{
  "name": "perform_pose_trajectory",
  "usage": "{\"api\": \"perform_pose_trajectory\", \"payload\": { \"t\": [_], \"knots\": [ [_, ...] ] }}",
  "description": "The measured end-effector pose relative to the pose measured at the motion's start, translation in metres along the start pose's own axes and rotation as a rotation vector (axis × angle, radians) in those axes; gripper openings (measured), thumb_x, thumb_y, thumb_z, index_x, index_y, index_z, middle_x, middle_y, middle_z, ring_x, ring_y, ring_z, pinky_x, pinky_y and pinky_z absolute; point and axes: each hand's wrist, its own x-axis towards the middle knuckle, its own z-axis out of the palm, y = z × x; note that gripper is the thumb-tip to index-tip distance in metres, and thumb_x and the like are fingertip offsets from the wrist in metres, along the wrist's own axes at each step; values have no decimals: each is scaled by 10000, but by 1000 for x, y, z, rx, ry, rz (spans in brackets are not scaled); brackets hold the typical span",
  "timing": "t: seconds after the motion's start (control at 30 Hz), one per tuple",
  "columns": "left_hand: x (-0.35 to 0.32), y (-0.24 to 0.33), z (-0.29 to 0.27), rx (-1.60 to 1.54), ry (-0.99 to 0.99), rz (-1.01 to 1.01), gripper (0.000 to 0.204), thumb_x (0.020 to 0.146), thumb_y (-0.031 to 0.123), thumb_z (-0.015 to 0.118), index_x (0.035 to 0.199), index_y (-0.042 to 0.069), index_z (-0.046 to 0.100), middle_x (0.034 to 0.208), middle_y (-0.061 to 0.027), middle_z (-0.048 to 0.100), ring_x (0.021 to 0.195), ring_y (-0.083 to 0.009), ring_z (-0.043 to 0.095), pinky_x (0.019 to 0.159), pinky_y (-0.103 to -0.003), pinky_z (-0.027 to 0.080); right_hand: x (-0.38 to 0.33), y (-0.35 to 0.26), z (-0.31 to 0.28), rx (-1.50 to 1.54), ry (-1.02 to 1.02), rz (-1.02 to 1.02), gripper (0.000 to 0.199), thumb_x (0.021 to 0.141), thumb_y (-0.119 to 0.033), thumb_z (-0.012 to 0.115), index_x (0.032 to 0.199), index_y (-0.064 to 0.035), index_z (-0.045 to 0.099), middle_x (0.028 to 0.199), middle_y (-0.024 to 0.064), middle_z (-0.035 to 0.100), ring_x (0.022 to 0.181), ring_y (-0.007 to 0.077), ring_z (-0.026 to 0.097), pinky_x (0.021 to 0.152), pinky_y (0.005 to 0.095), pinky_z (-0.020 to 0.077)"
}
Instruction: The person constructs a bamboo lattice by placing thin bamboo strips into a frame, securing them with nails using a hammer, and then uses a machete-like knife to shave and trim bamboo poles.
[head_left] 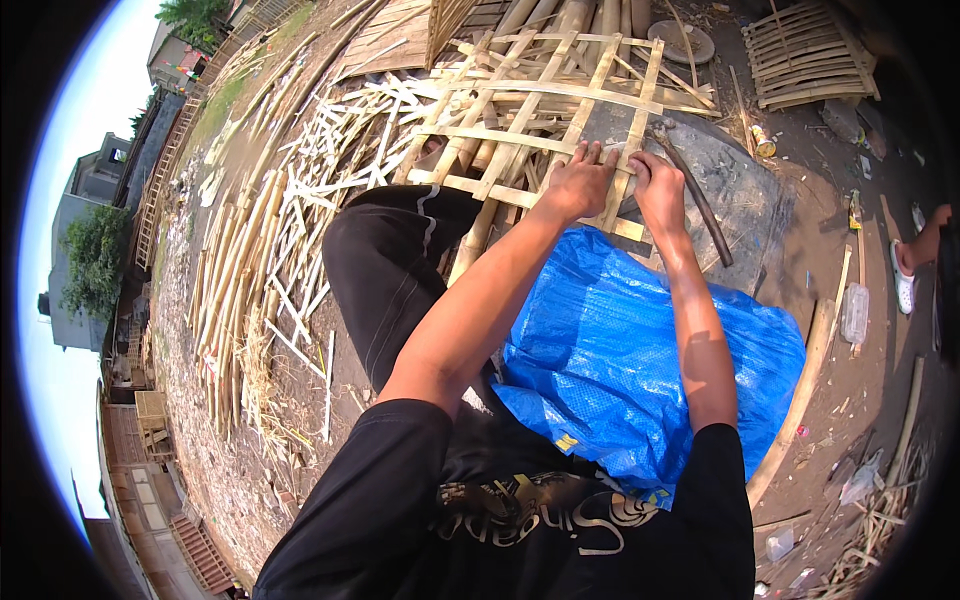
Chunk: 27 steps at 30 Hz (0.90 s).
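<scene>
A lattice of crossed split-bamboo strips point(552, 143) lies in front of me over other bamboo pieces. My left hand point(582, 182) rests on its near right part, fingers stretched forward and lying on the strips. Just right of it, my right hand point(660, 192) is curled closed at the lattice's right edge, pinching a bamboo strip point(617, 180); its fingertips are partly hidden. Beside that hand lies a long dark curved tool point(698, 200), whose kind I cannot make out. A blue woven tarp point(610, 330) spreads beneath my forearms and over my right leg.
Piles of bamboo slats point(345, 140) and poles point(235, 280) cover the ground to the left. A slatted bamboo panel point(810, 55) lies at the far right, near a round basin point(682, 42). Another person's foot in a white shoe point(902, 278) shows at the right edge.
</scene>
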Motion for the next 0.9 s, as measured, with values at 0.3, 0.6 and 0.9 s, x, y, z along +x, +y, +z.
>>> {"api": "perform_pose_trajectory", "payload": {
  "t": [0.3,0.6,0.9],
  "knots": [
    [-5,-8,19,-29,129,15,797,844,90,499,1590,243,267,1656,-125,223,1535,-294,197,1182,-574,274,-2,-3,-2,12,-18,120,114,914,-53,630,977,14,698,873,226,703,812,376,709,699,417,548],
    [0,-1,30,-161,197,-50,724,867,157,511,1568,220,338,1637,-115,281,1529,-278,220,1198,-573,229,2,-6,1,-174,-74,46,118,910,-26,614,961,29,705,908,232,705,851,379,706,742,427,551],
    [29,-28,36,-525,422,70,262,851,269,686,1071,162,781,1353,-50,623,1369,-234,451,1069,-637,235,7,-16,0,-157,-129,159,130,912,5,600,976,30,711,869,204,715,815,334,727,724,391,554]
  ]
}}
